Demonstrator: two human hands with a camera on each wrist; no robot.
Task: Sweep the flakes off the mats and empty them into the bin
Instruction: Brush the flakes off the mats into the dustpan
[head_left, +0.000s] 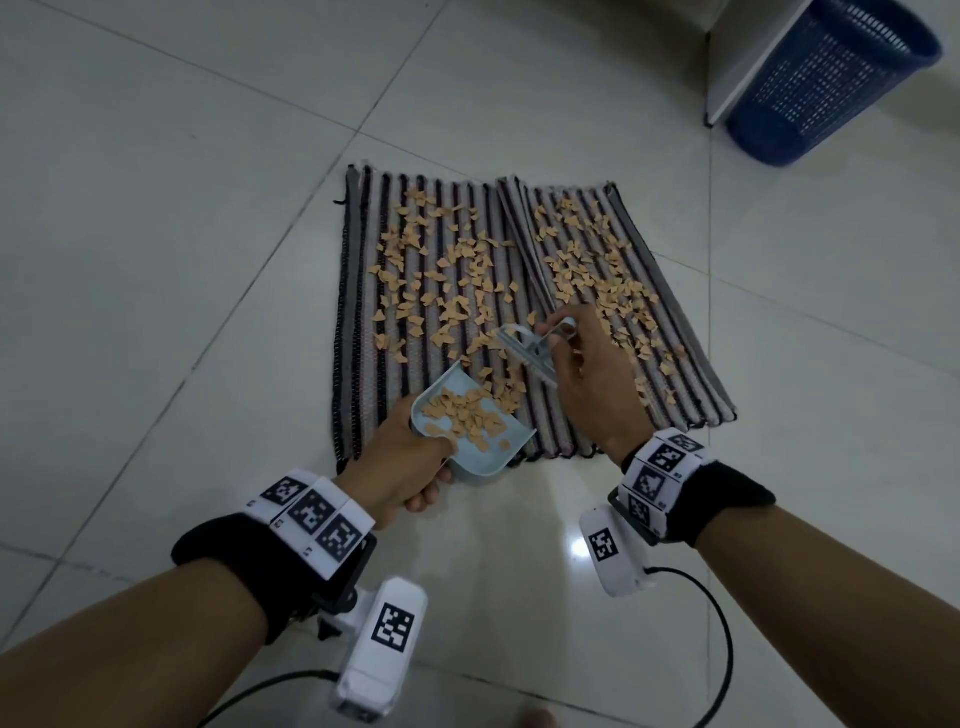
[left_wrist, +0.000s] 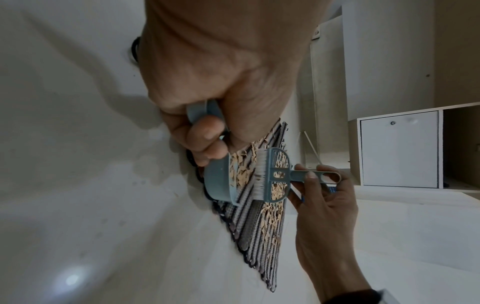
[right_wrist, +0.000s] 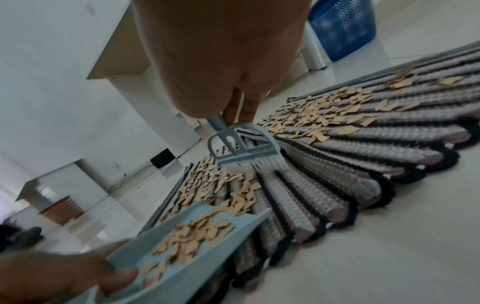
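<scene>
Two striped mats (head_left: 363, 291) (right_wrist: 376, 156) lie side by side on the tiled floor, strewn with tan flakes (head_left: 457, 260) (right_wrist: 311, 121). My left hand (head_left: 405, 467) (left_wrist: 207, 131) grips a light blue dustpan (head_left: 483, 452) (left_wrist: 218, 181) (right_wrist: 187, 265) at the left mat's near edge; a pile of flakes lies in it. My right hand (head_left: 582, 364) (left_wrist: 319, 185) pinches the handle of a small blue-grey brush (head_left: 524, 348) (left_wrist: 275, 174) (right_wrist: 241, 148), whose white bristles touch the mat just beyond the pan's mouth. A blue mesh bin (head_left: 831, 78) (right_wrist: 342, 26) stands at the far right.
A white cabinet (left_wrist: 400, 152) stands beside the bin, and more white furniture (right_wrist: 116, 51) lines the wall. Bare floor tiles (head_left: 156, 208) surround the mats. Camera cables trail below my wrists.
</scene>
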